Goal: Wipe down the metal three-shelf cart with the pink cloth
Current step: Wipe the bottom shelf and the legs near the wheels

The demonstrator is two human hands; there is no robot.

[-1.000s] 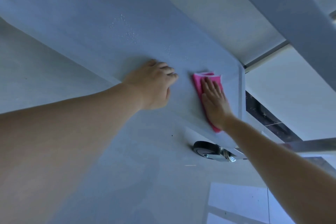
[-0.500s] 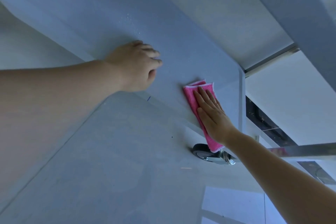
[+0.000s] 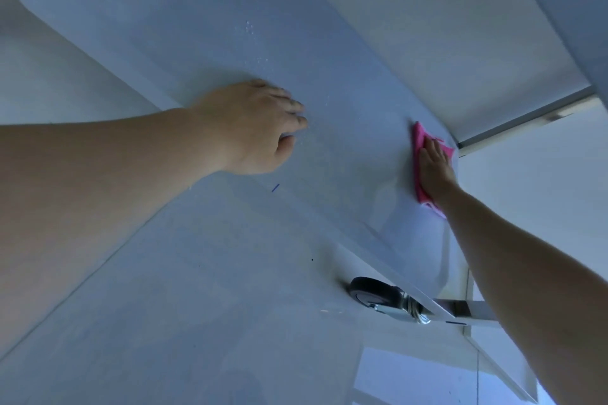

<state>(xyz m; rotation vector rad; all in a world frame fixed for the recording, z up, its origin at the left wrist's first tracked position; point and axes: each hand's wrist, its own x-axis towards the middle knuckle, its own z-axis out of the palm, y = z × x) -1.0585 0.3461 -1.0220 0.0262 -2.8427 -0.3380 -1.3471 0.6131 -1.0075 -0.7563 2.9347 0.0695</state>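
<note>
The view is strongly tilted. The cart's low metal shelf runs across the frame as a dull grey sheet with small water drops on it. My right hand lies flat on the pink cloth and presses it against the shelf near its far right corner. The cloth shows above and below the palm. My left hand rests on the shelf's near edge, fingers curled loosely and holding nothing.
A black caster wheel in a shiny metal fork sits under the shelf's near right corner. Pale floor tiles lie below. A higher shelf's underside spans the top right, with a cart post at the corner.
My right hand has slid the pink cloth from the shelf's front edge toward its far right corner. My left hand stays on the near edge while the camera has shifted.
</note>
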